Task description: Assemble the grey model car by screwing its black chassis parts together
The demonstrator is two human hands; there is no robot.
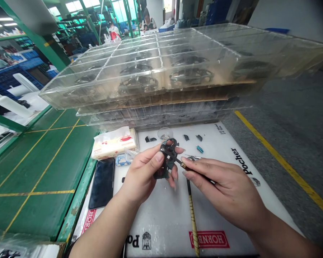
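Observation:
A dark, open-framed part (pixel 167 157) is gripped in my left hand (pixel 144 170), between the thumb and fingers. My right hand (pixel 223 182) pinches a thin dark tool with a brass-coloured collar (pixel 183 165), its tip touching or close to the part. Below the hands a yellow-and-black wrapped rod (pixel 192 218) lies on the white printed mat (pixel 164 218). Past the hands are a small clear dish (pixel 165 133), a teal piece (pixel 199 149) and several small dark pieces, two of them at the right (pixel 186 137) (pixel 199 138).
Stacked clear compartment trays (pixel 161 93) holding dark ring-shaped parts stand across the far side. At the left are a tissue pack (pixel 115 143), a black phone (pixel 102 183) and a green surface with yellow lines (pixel 37 172). People sit in the background.

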